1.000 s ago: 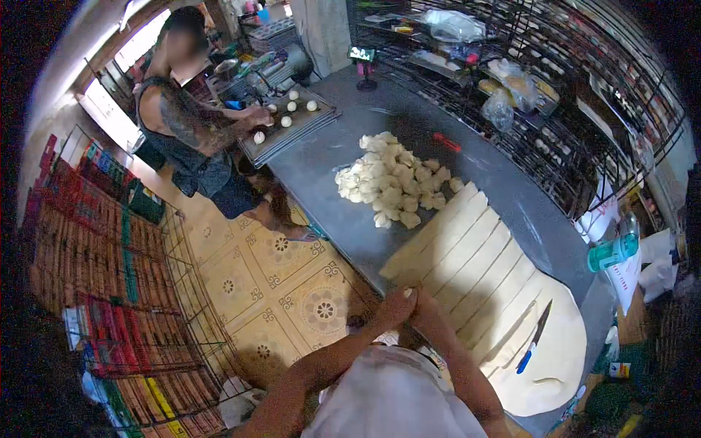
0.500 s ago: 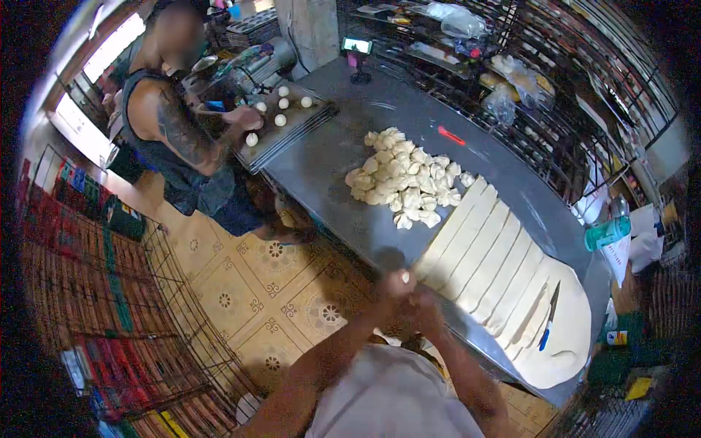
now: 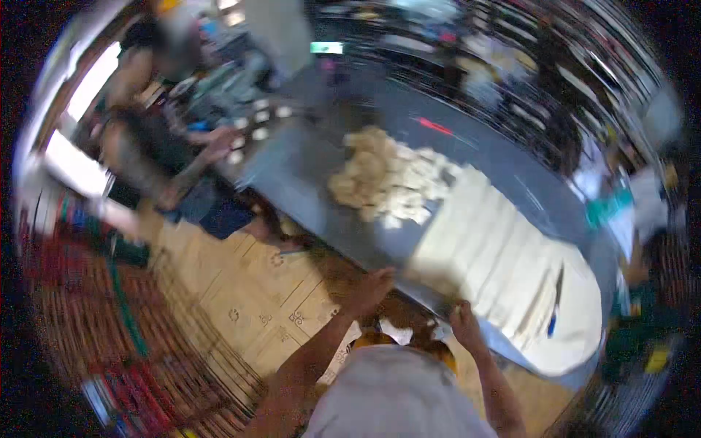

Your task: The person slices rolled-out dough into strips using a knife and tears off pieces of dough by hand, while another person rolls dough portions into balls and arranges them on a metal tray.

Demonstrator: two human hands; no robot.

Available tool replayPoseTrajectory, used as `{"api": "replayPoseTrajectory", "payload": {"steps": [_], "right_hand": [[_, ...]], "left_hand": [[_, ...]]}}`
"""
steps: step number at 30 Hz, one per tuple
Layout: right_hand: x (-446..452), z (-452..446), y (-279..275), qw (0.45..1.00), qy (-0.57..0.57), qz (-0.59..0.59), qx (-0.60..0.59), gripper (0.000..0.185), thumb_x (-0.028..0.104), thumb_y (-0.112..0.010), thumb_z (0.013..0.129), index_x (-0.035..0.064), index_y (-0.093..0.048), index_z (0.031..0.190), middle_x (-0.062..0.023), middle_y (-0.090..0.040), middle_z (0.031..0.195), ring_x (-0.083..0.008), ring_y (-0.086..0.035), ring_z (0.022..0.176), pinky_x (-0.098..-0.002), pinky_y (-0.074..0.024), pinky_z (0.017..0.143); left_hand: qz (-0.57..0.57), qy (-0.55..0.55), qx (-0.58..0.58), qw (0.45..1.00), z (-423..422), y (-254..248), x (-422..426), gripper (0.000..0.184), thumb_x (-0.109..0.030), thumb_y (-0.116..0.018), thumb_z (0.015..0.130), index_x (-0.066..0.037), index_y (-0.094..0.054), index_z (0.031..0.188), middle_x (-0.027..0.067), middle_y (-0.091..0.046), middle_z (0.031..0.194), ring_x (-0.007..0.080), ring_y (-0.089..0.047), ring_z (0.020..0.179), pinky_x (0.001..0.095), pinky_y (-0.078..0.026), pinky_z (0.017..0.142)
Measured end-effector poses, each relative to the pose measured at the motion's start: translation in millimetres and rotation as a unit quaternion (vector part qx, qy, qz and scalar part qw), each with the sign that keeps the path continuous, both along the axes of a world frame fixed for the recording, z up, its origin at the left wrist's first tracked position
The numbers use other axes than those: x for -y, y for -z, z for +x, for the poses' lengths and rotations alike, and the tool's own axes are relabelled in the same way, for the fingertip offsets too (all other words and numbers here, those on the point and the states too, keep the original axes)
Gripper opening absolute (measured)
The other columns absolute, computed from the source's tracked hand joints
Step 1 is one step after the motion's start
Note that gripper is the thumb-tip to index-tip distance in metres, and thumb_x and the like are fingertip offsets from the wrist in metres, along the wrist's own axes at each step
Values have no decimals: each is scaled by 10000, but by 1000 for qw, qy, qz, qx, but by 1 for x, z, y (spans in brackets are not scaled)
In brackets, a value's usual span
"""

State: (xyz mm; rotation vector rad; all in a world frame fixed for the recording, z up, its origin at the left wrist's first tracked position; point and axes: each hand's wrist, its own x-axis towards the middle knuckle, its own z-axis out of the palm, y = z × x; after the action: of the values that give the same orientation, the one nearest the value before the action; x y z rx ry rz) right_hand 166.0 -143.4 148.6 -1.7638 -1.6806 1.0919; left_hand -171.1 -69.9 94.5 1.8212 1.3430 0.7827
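My left hand [image 3: 374, 288] is at the near edge of the metal table, left of the dough sheet, with its fingers pointing toward the table. Beside the sheet's near edge is my right hand [image 3: 463, 320]. Motion blurs the fingers of both, and I make out nothing in either hand. The flat dough sheet [image 3: 489, 248] is cut into several long strips on its left part, its right end uncut. On it lies a knife with a blue handle [image 3: 552, 325]. A heap of dough pieces [image 3: 387, 175] sits beyond the strips.
A person [image 3: 157, 146] stands at the table's far left, hands over a tray with several dough balls [image 3: 261, 133]. A red tool [image 3: 434, 125] lies on the metal table [image 3: 314, 164]. Racks [image 3: 540, 95] line the far side; crates [image 3: 66, 292] are stacked at left.
My hands were close together at the table edge; now they are apart, the left one further left, the right one lower and further right. The view has shifted and blurred.
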Motion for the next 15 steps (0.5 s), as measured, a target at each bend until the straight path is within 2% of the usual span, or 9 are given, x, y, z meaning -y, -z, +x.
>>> {"api": "replayPoseTrajectory", "payload": {"steps": [1,2,4,5,7,8,12,14,15], "right_hand": [[20,23,24,1000,-23,5,-2,518,205,-584,989,28,-456,1458,-220,-648,1257,-311,-659,1016,-405,-537,851],[54,47,39,999,-34,8,-1,542,197,-577,994,33,-428,1488,-209,-652,1257,-307,-652,1049,-397,-525,873],[74,52,-10,996,74,-36,-30,464,186,-585,988,39,-470,1414,-179,-663,1218,-296,-656,988,-409,-519,840],[80,58,-6,993,99,29,-48,471,214,-625,973,64,-495,1400,-171,-667,1125,-310,-645,908,-432,-518,813],[84,83,-12,977,189,-87,-38,345,221,-666,885,85,-651,1202,-153,-681,1088,-323,-637,862,-434,-513,787],[85,96,-16,973,209,-89,-45,345,221,-666,885,85,-651,1202,-153,-681,1088,-323,-637,862,-434,-513,787],[88,152,-24,951,298,-44,74,330,236,-693,874,78,-668,1163,-163,-622,1167,-357,-604,897,-431,-506,764],[85,181,-13,944,309,-12,116,351,242,-695,876,77,-661,1183,-168,-607,1178,-367,-597,917,-429,-506,767],[80,192,-7,934,316,24,167,372,249,-697,877,76,-653,1203,-173,-592,1190,-376,-589,937,-426,-506,769]], "left_hand": [[-135,-6,11,991,13,-13,7,391,-183,-580,1041,-48,-574,1408,74,-670,1219,128,-570,716,279,-491,629],[-270,0,7,963,29,-46,9,384,-151,-571,1042,-42,-573,1409,90,-667,1247,126,-586,754,274,-509,669],[-260,97,18,961,69,-28,9,387,-151,-573,1040,-36,-572,1409,93,-670,1231,128,-589,777,286,-510,690],[-233,118,43,964,87,-19,10,389,-151,-576,1038,-30,-572,1408,96,-673,1216,129,-593,800,298,-511,711],[-168,120,102,973,129,-8,5,396,-150,-581,1034,-18,-571,1407,102,-679,1184,133,-600,846,322,-514,754],[-172,139,94,971,151,-14,-1,396,-150,-581,1034,-18,-571,1407,102,-679,1184,133,-600,846,322,-514,754],[-301,245,80,918,266,-51,-23,422,-198,-647,1006,-8,-599,1379,95,-687,1187,148,-618,960,309,-504,827],[-365,268,76,888,326,-62,-23,438,-222,-680,992,-3,-612,1365,92,-690,1189,156,-628,1017,302,-499,863],[-313,304,61,898,356,-48,-28,422,-163,-656,987,-6,-604,1375,148,-697,1171,183,-650,1038,318,-518,876]]}}
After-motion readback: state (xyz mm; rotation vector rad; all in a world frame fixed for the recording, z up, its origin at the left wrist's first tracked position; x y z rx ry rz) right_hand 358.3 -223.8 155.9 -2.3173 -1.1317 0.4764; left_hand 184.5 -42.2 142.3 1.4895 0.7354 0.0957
